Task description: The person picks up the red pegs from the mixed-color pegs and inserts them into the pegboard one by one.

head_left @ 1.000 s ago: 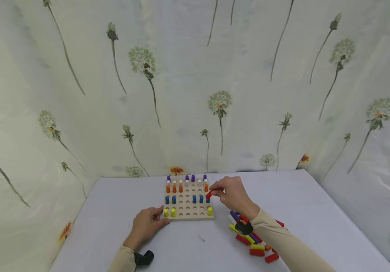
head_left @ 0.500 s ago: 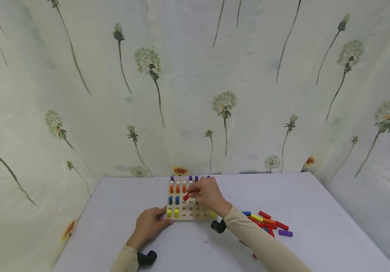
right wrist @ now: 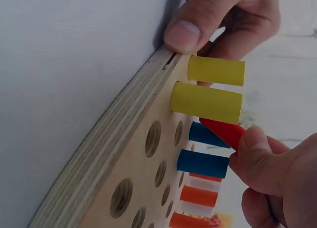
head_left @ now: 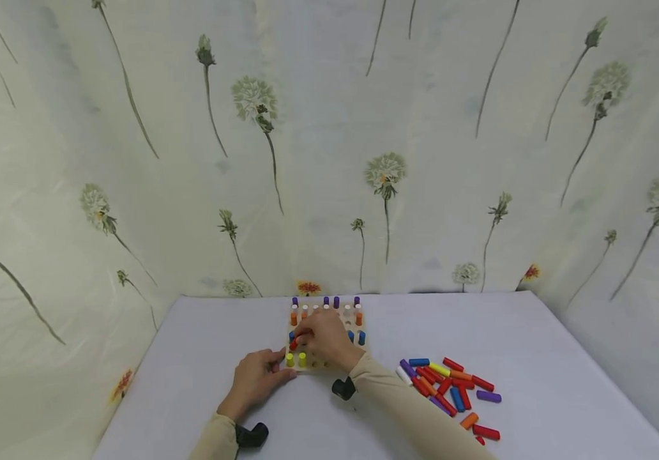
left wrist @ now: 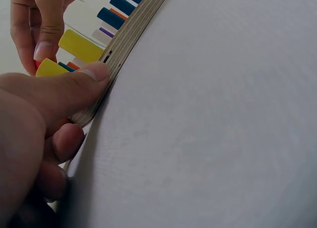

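Note:
A wooden pegboard (right wrist: 141,173) with rows of round holes carries yellow pegs (right wrist: 208,103), blue pegs (right wrist: 202,163), and orange, white and purple ones further back. My left hand (head_left: 256,378) grips its front left corner, the thumb on the front edge and the other fingers at the side. Over the board's left column, my right hand (head_left: 324,335) pinches a red peg (right wrist: 224,133) between thumb and finger. The peg is tilted, its lower end close to the board between the yellow and blue rows. More red shows among the curled fingers of that hand in the right wrist view.
Right of the board, a loose pile of red, orange, blue, purple, yellow and white pegs (head_left: 462,397) lies on the white-covered table (head_left: 553,383). A curtain (head_left: 318,160) printed with dandelions hangs behind the table. Black wrist cameras (head_left: 251,436) sit on both wrists.
My right hand has carried the red peg leftward from the board's right side, across the middle, to the left column. The left hand keeps its grip on the corner.

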